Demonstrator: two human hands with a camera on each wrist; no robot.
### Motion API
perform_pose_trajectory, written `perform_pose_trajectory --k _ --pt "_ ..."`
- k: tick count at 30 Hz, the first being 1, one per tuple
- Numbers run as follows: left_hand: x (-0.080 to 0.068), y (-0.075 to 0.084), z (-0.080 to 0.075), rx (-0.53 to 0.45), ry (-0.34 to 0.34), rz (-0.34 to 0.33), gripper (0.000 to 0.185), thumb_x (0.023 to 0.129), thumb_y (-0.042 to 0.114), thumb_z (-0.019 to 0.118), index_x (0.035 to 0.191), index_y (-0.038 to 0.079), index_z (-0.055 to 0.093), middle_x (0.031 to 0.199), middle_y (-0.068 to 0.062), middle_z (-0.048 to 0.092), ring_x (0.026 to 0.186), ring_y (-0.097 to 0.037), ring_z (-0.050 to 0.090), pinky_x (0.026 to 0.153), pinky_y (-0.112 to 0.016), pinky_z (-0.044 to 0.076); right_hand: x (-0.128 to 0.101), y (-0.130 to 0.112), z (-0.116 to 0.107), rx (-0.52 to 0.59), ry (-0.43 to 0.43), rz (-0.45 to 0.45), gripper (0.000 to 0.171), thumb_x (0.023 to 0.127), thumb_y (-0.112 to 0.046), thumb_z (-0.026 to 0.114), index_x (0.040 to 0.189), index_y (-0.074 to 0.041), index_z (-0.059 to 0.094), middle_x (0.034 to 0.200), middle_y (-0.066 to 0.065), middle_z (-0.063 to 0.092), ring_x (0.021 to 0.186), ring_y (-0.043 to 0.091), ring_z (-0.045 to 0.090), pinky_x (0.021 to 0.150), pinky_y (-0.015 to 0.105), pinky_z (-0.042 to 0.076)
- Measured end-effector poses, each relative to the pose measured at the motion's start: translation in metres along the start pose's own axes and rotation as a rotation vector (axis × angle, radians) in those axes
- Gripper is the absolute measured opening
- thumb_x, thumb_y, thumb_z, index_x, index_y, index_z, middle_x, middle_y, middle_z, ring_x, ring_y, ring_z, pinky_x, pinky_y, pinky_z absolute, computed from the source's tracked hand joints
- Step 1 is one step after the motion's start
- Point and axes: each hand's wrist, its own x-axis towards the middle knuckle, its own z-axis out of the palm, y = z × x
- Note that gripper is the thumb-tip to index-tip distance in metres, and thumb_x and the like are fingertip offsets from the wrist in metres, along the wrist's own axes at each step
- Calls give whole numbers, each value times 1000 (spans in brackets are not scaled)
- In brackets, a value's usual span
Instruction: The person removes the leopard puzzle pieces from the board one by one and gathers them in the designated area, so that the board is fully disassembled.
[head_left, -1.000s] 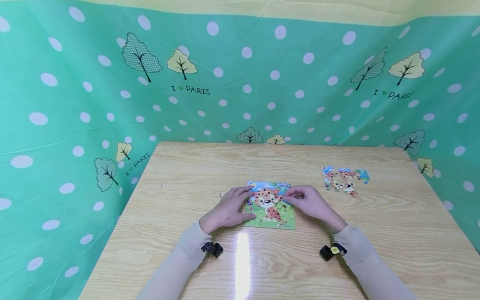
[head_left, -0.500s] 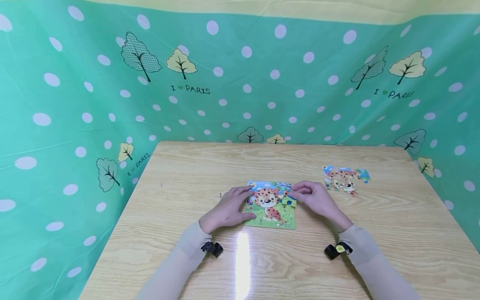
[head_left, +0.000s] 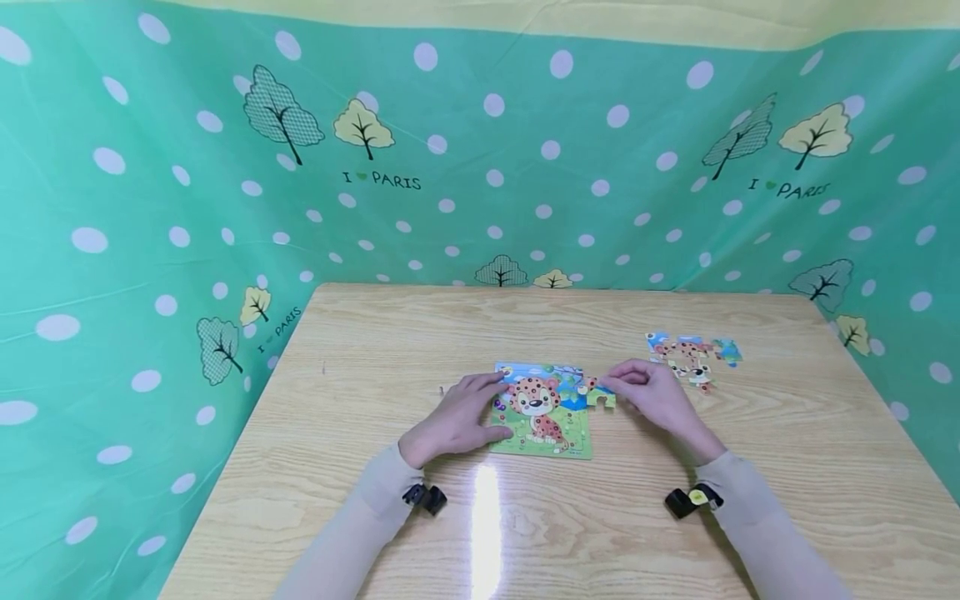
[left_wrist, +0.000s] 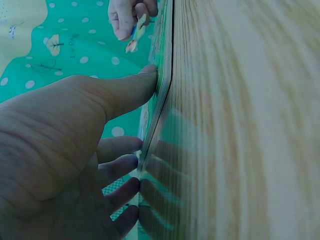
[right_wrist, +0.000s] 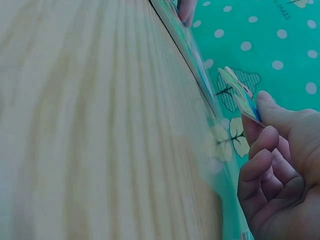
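A person's left hand rests on the left edge of a leopard jigsaw puzzle lying flat on a wooden table; in the left wrist view the thumb presses against the board's thin edge while the other fingers, only loosely bent and gripping nothing, lie along the board beside it. The right hand sits just beyond the puzzle's right edge, its thumb and forefinger pinched together on a single puzzle piece. That piece, showing green and blue, is held just off the board's upper right corner, between the hand and the board; the right wrist view shows it tilted, raised clear of the tabletop, with the remaining fingers curled into the palm beneath it. Farther out past the right hand, and a little beyond it toward the far side of the table, lies a small group of loose puzzle pieces, apart from the board. A green polka-dot cloth printed with trees stands behind and to both sides of the hands.
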Motion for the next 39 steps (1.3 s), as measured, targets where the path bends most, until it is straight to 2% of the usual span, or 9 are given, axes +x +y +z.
perform_pose_trajectory --k 12,22,30,39 --pt "1 -2 2 -9 2 -8 81 96 48 75 162 10 46 175 -8 32 161 -36 28 131 -64 23 -3 8 -17 20 39 1 37 103 -30 74 118 3 72 77 5 73 58 9 60 53 25 55" --pt "2 -2 2 4 0 -13 81 97 48 75 162 11 45 175 -7 32 162 -35 28 131 -63 23 -8 16 -37 -26 86 53 46 104 -39 71 125 2 71 83 -2 76 65 7 64 55 25 57" --pt "1 -1 1 -6 3 -12 81 97 48 74 162 11 45 175 -7 32 162 -36 28 131 -64 23 -9 24 -50 19 112 78 53 103 -43 71 131 1 66 83 -14 77 62 8 67 52 25 55" --pt "0 0 1 -4 4 -6 81 97 48 74 162 10 45 175 -8 32 161 -36 28 130 -65 23 -11 31 -64 21 153 97 56 103 -44 70 131 4 66 78 -14 74 65 6 67 57 24 58"
